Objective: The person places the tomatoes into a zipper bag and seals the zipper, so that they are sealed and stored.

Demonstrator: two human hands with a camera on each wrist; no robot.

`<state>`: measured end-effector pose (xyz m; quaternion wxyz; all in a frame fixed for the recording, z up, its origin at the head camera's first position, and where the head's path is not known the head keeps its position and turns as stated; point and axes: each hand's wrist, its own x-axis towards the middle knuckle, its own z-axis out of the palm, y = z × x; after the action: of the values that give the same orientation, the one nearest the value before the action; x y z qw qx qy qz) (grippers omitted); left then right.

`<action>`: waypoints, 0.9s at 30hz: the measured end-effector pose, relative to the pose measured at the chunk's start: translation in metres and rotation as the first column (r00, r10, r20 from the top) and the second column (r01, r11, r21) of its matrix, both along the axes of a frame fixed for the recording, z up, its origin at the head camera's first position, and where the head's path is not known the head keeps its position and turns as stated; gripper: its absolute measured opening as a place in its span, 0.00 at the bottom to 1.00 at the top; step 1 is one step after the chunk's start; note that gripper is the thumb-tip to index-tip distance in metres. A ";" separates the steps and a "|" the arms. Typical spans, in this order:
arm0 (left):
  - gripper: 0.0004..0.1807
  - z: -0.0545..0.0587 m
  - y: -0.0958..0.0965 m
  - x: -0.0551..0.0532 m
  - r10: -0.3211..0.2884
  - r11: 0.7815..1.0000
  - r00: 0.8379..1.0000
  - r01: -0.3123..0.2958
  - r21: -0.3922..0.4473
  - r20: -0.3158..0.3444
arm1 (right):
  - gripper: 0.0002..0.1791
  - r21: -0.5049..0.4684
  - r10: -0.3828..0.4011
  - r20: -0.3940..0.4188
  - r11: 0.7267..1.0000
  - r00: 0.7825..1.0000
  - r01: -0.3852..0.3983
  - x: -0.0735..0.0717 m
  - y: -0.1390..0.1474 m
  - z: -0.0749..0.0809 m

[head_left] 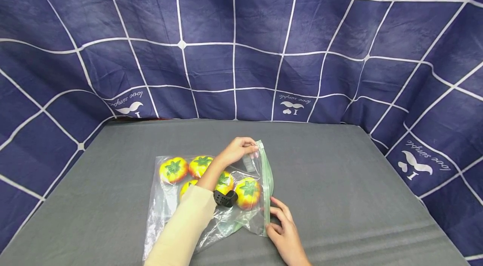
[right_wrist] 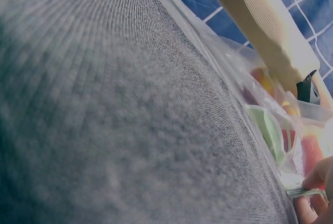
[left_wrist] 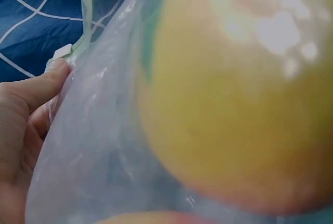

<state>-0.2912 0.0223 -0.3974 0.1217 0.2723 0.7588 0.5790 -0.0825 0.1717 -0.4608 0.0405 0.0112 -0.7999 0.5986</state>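
Observed from beside the counter [head_left: 339, 182]: a clear zip bag [head_left: 166, 211] lies flat on the grey surface, mouth to the person's right, holding five yellow-orange toy tomatoes [head_left: 173, 169] with green tops; a green seal strip [head_left: 267, 186] runs along the mouth.

Left hand [head_left: 237, 151]: fingers curled, pinching the far end of the strip at the white slider tab [left_wrist: 62, 53] (the left wrist view shows the thumb pressed right beside it); a beige sleeve [head_left: 181, 232] lies across the bag. Right hand [head_left: 283, 228]: fingertips pinching the near end of the strip at the bag's lower corner, the remaining fingers loosely bent.

Judgement on the step: the two hands appear to be working the closure; it would go best with the strip held taut and straight between both pinches, the near corner anchored against the counter, and the plastic kept from bunching under the tab; the tomato nearest the mouth [head_left: 247, 192] sits just beside the strip and could crowd it.

Position: bag directly under the left forearm, its mouth edge spanning between the two hands.
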 end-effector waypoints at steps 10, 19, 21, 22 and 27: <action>0.11 0.007 -0.010 0.004 0.052 0.977 0.995 -0.068 0.203 0.081 | 0.23 -0.040 -0.022 -0.054 0.999 0.998 0.020 0.001 -0.001 0.003; 0.04 0.011 -0.017 0.007 0.051 0.931 0.988 -0.101 0.351 0.149 | 0.42 -0.282 0.104 0.127 0.957 0.986 -0.065 -0.001 0.001 0.007; 0.04 0.012 -0.017 0.008 0.060 0.926 0.985 -0.116 0.360 0.163 | 0.42 -0.322 0.157 0.157 0.942 0.975 -0.100 0.000 0.002 0.006; 0.05 0.012 -0.017 0.008 0.062 0.923 0.983 -0.122 0.365 0.172 | 0.42 -0.335 0.176 0.167 0.936 0.970 -0.113 0.000 0.002 0.006; 0.06 0.013 -0.017 0.009 0.051 0.910 0.981 -0.124 0.396 0.189 | 0.42 -0.371 0.208 0.186 0.920 0.960 -0.128 0.000 0.002 0.005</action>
<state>-0.2823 0.0056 -0.3844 0.1022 0.2056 0.6199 0.7503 -0.0822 0.1733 -0.4556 -0.0996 0.0057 -0.6741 0.7318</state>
